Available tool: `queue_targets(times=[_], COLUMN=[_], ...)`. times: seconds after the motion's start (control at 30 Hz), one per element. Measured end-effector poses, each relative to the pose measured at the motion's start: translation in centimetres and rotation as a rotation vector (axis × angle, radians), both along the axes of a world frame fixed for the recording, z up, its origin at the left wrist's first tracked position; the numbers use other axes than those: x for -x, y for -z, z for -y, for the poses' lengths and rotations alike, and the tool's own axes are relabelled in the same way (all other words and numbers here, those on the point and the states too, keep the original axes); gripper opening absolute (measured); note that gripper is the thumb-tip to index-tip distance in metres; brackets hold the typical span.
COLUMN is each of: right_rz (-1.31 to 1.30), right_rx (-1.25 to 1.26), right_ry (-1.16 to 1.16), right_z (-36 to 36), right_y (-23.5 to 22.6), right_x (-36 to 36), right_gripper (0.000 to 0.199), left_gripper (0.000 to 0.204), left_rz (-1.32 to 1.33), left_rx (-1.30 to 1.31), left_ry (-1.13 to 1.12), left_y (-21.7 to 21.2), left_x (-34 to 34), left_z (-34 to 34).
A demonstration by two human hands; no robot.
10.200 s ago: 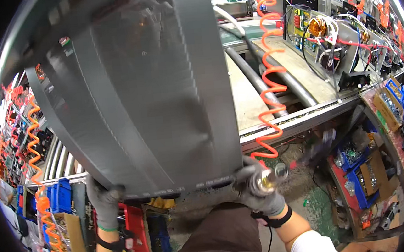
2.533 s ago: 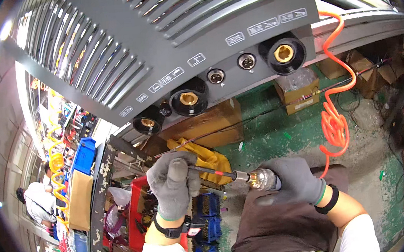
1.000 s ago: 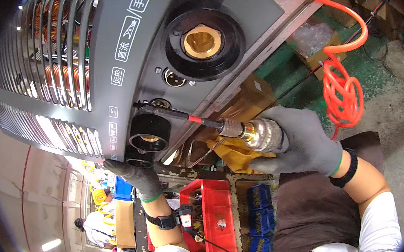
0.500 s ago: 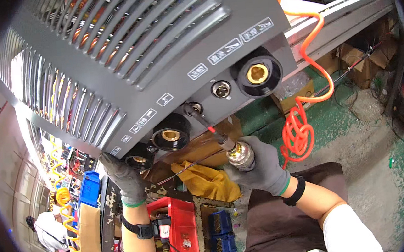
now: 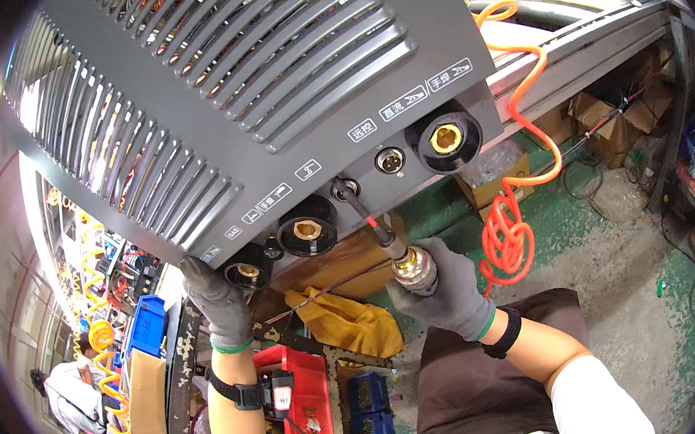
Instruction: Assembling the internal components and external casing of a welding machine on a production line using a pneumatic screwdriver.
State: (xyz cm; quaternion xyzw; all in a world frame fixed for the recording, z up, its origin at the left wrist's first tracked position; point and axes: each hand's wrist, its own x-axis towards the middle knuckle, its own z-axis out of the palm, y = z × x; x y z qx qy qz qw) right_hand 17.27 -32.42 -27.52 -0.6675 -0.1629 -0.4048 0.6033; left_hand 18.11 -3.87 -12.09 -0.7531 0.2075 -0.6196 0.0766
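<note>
My right hand [image 5: 449, 295], in a grey glove, is wrapped round a power screwdriver [image 5: 415, 270] with a metallic body. Its long bit, with a red band, reaches up to a small round socket [image 5: 345, 189] on the front panel of a dark grey vented machine housing [image 5: 304, 97]. The bit's tip partly covers that socket. My gloved left hand [image 5: 220, 304] lies against the housing's lower left corner with its fingers stretched along the edge; some fingers are hidden. Black round connectors with brass centres, among them a large one [image 5: 307, 230], project from the panel between and beside my hands.
An orange coiled hose [image 5: 505, 240] hangs right of the housing. Below stand a red bin [image 5: 306, 386], small blue bins [image 5: 372, 417] and a yellow cloth [image 5: 349, 324]. A blue tray [image 5: 147, 327] is at left, where another person [image 5: 74, 398] appears farther off.
The view has shifted a little, so the housing sits slightly differently in it. Both hands keep their places on the housing and the screwdriver, and the bit stays at the same socket.
</note>
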Motion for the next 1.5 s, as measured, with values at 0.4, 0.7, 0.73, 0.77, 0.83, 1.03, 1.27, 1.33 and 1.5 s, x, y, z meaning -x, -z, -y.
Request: queue_targets(times=[0.4, 0.7, 0.73, 0.77, 0.83, 1.03, 1.27, 1.33, 1.5], right_rz=[-0.050, -0.033, -0.047, -0.062, -0.077, -0.068, -0.082, -0.093, -0.175], right_rx=[0.026, 0.062, 0.066, 0.075, 0.089, 0.135, 0.139, 0.131, 0.141], right_ry=[-0.013, 0.021, 0.014, 0.002, -0.018, -0.025, -0.045, -0.072, -0.135], right_z=[0.4, 1.1, 1.2, 1.3, 1.5, 2.2, 3.5, 3.4, 2.9], right_y=[-0.3, -0.4, -0.3, -0.3, -0.2, -0.2, 0.0, 0.3, 1.0], right_x=[0.2, 0.3, 0.4, 0.4, 0.6, 0.6, 1.1, 1.0, 0.5], right_gripper=[0.050, 0.054, 0.055, 0.057, 0.063, 0.075, 0.075, 0.074, 0.071], left_gripper=[0.057, 0.045, 0.045, 0.046, 0.046, 0.056, 0.034, 0.016, 0.024], left_rz=[-0.453, -0.291, -0.309, -0.364, -0.419, -0.489, -0.782, -1.376, -1.612], left_rx=[0.615, 0.330, 0.329, 0.422, 0.481, 0.582, 1.771, 2.003, 2.023], left_ry=[0.300, 0.066, 0.051, 0.161, 0.267, 0.138, 0.558, 0.650, 0.655], left_y=[-0.2, 0.5, 0.5, 0.6, 0.7, 0.1, 4.4, 7.3, 11.2], left_x=[0.3, -0.6, -0.7, -0.8, -0.9, 0.3, 9.0, 10.9, 9.6], left_z=[1.1, -1.1, -1.4, -1.6, -1.9, 0.3, 7.3, 7.9, 8.0])
